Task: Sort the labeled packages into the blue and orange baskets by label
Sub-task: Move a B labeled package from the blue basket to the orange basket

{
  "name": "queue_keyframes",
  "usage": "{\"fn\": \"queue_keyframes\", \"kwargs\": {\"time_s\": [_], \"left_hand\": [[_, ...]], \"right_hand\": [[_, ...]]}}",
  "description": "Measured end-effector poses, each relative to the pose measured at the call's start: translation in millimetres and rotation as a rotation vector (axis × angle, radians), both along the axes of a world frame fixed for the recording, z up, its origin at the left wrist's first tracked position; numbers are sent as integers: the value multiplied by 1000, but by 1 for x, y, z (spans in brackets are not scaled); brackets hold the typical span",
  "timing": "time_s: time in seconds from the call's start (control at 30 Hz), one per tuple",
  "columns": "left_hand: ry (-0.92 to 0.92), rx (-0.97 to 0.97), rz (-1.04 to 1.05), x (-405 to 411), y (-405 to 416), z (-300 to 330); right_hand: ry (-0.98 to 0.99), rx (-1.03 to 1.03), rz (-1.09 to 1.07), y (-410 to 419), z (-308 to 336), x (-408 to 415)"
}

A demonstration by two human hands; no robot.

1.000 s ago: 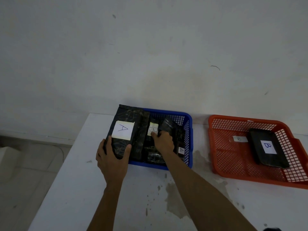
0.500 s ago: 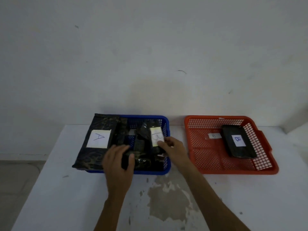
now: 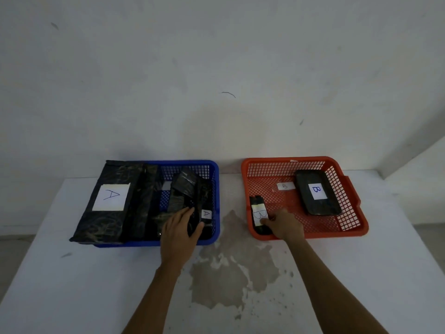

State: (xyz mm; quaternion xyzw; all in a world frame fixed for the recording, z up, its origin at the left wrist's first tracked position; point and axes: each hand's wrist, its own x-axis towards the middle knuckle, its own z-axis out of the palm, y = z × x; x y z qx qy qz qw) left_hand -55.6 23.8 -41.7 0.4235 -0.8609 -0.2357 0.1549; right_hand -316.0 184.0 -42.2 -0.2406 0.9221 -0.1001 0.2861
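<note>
Both forearms reach forward over the white counter (image 3: 96,285), bare to the bottom edge of the view. The left hand (image 3: 179,233) lies palm down at the near right corner of the blue basket (image 3: 218,196), fingers curled over a dark package (image 3: 193,221) there; thumb and fingers close on its near end. The right hand (image 3: 283,224) stretches to the near left corner of the orange basket (image 3: 337,233), fingertips pinching a small black package labeled B (image 3: 258,214), which leans against the basket's left wall.

In the blue basket a large dark package with a white A label (image 3: 110,197) lies tilted over the left rim, with a long dark package (image 3: 142,201) beside it and another small one (image 3: 184,184) propped up behind the left hand. A small A tag (image 3: 206,214) shows near the basket's right wall. In the orange basket a black package marked B (image 3: 316,192) lies flat toward the right, next to a small paper tag (image 3: 285,186) on the mesh floor.

The counter's paint is worn away in a blotchy patch (image 3: 228,273) between the arms. Behind stands a plain, scuffed pale wall (image 3: 216,68).
</note>
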Motion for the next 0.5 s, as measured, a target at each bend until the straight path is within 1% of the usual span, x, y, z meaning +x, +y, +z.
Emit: {"fn": "queue_keyframes", "kwargs": {"time_s": [0.07,0.1,0.17,0.23,0.3,0.37,0.43,0.5], "left_hand": [[43,29,-10,4,-8,1],[34,13,-15,9,-14,0],[-42,-16,-20,23,-29,-1],[-141,51,-63,33,-40,0],[-210,156,-111,37,-44,5],[-235,185,-138,37,-47,11],[-291,99,-179,35,-52,15],[-396,-13,-214,31,-59,20]], "right_hand": [[19,33,13,-1,-4,0],[20,35,15,0,-6,-2],[26,18,15,0,-11,-3],[57,-54,0,2,-12,-2],[123,-210,-10,3,-8,4],[173,-430,3,2,0,17],[154,-594,40,-4,13,37],[105,-706,105,-13,23,62]]}}
